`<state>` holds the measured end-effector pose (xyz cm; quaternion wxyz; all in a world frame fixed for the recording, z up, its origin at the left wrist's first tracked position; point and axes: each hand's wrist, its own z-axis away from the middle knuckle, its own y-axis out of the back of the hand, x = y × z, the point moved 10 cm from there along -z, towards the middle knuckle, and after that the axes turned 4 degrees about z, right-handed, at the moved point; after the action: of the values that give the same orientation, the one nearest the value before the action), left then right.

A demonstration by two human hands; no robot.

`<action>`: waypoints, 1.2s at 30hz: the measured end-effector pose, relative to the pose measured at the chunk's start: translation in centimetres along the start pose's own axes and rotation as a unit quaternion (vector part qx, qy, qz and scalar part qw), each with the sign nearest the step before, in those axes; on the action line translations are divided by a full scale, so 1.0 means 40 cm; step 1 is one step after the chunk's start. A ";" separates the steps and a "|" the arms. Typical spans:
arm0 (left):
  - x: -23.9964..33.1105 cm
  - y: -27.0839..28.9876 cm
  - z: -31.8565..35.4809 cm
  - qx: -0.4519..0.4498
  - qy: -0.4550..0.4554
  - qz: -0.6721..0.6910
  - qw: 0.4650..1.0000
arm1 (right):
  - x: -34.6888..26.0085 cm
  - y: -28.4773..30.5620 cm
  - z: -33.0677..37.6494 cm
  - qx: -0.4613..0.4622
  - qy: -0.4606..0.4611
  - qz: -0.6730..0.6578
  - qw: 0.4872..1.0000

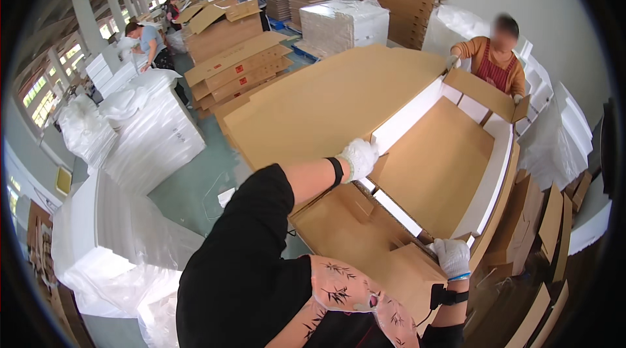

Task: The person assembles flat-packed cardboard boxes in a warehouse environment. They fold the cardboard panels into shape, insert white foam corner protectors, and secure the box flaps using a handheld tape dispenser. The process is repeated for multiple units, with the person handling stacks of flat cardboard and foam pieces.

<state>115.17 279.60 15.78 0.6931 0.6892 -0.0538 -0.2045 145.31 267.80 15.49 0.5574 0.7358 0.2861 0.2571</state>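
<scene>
A large open cardboard box (438, 169) lies in front of me. White foam strips (409, 113) line its sides, and a flat brown cardboard sheet covers its inside. My left hand (360, 158), in a white knit glove, is closed on the box's near left corner beside the foam. At the near right corner my right hand (451, 258), gloved too, has its fingers bent over the edge. Between my hands runs a short foam strip (398, 213) along the near end. The near flap (365, 231) hangs folded out toward me.
Across the box, a co-worker (497, 61) in a red striped apron holds the far end. Flat cardboard (339, 100) spreads to the left. Plastic-wrapped white stacks (153, 133) stand farther left, and folded cartons (521, 224) lean at the right. Other people work farther back.
</scene>
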 end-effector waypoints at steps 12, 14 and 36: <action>-0.166 0.125 0.496 0.201 0.196 0.160 0.946 | 0.022 0.005 0.040 0.014 -0.032 -0.020 0.999; -0.395 0.064 0.767 0.152 0.364 0.157 0.906 | 0.031 0.063 0.040 0.084 -0.120 -0.095 0.985; -0.706 0.085 2.588 -0.167 0.728 0.121 0.654 | -1.657 0.073 -0.297 -0.022 0.408 -0.326 0.853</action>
<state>53.26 192.96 29.54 0.6321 0.4769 0.4205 0.4429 90.76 228.26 17.29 0.4586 0.4170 0.7055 0.3435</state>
